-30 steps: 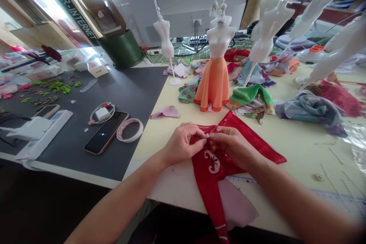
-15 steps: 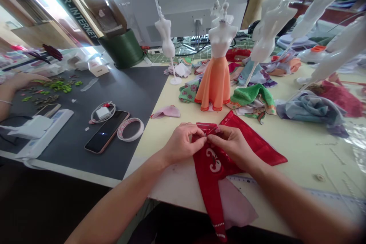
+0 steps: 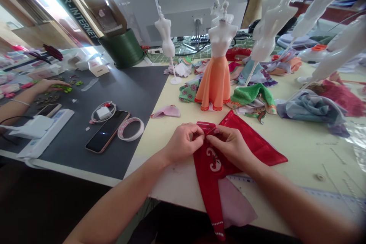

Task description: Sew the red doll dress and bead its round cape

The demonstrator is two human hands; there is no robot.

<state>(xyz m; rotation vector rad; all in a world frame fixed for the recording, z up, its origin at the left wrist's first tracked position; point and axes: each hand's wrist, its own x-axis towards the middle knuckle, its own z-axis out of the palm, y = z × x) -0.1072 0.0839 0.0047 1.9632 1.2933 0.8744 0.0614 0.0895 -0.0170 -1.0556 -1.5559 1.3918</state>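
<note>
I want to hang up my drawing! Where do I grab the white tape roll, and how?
Probably pinch the tape roll by its ring's right side, from above: it lies flat, its hole is open, and the phone sits close on its left.

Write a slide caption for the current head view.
Left hand and right hand pinch red cloth with a white paisley-like motif, near a miniature dress form wearing an orange skirt.

Cream tabletop (image 3: pixel 300 133): red garment (image 3: pixel 254 141), ruler (image 3: pixel 240 178), orange-skirted mannequin (image 3: pixel 216 72).
</note>
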